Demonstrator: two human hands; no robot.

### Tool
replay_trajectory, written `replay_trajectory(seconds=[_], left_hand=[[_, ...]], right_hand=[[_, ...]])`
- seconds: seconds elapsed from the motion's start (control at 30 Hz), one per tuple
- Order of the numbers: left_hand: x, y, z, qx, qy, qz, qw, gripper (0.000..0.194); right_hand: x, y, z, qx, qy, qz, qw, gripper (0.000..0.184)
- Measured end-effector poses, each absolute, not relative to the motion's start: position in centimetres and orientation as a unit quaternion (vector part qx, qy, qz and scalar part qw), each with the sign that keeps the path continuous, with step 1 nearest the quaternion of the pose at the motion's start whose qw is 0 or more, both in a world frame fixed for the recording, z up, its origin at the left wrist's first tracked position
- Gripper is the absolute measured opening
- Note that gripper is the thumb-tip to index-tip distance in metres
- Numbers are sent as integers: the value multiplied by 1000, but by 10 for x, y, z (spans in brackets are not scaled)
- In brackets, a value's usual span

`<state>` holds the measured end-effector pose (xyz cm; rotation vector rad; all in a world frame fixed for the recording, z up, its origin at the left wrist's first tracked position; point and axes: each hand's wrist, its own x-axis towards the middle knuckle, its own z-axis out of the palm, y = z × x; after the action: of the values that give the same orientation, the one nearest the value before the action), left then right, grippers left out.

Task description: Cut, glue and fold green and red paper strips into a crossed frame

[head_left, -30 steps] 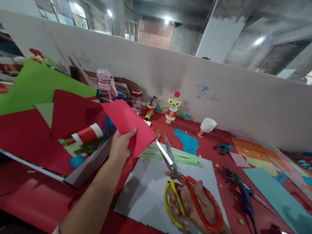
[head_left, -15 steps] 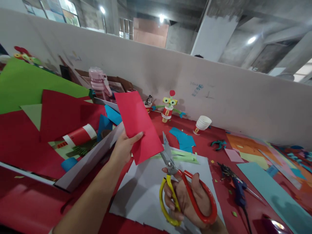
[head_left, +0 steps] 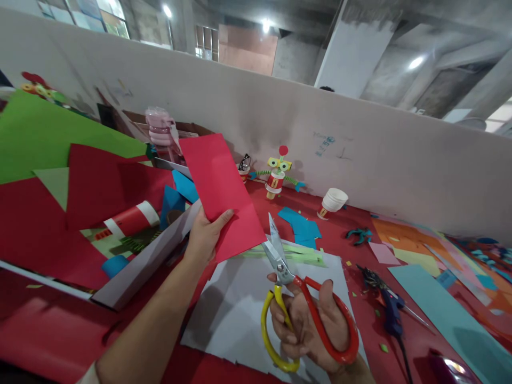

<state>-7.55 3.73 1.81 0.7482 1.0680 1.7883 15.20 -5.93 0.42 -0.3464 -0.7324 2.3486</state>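
Observation:
My left hand [head_left: 206,234] pinches a sheet of red paper [head_left: 224,192] by its lower left edge, thumb on top. The sheet is held up in the air, tilted. In my right hand [head_left: 308,320] are scissors [head_left: 283,272] with one yellow and one red handle, my fingers through the loops. Their blades are parted, and the lower right corner of the red paper lies at the blades; whether it is between them I cannot tell. Below is a white board [head_left: 232,314] with light green paper strips [head_left: 300,255] on its far edge.
At left stands a box [head_left: 148,261] with coloured paper and a paper cup [head_left: 134,218]. A cup robot figure [head_left: 274,181], stacked cups [head_left: 334,201] and blue paper [head_left: 302,226] lie beyond. To the right are a glue gun [head_left: 392,309], teal pliers [head_left: 359,236] and teal paper [head_left: 452,314].
The red sheet has turned more upright in my left hand and risen a little. Scissors and paper corner stay close together. My view has shifted slightly to the right.

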Motion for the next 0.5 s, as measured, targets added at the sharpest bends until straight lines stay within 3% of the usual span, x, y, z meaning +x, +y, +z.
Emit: replay_trajectory(seconds=[0.5], left_hand=[[-68,31,22,296,422,714,473,44]], right_hand=[[151,-60,6,-140,-291,884,338,82]])
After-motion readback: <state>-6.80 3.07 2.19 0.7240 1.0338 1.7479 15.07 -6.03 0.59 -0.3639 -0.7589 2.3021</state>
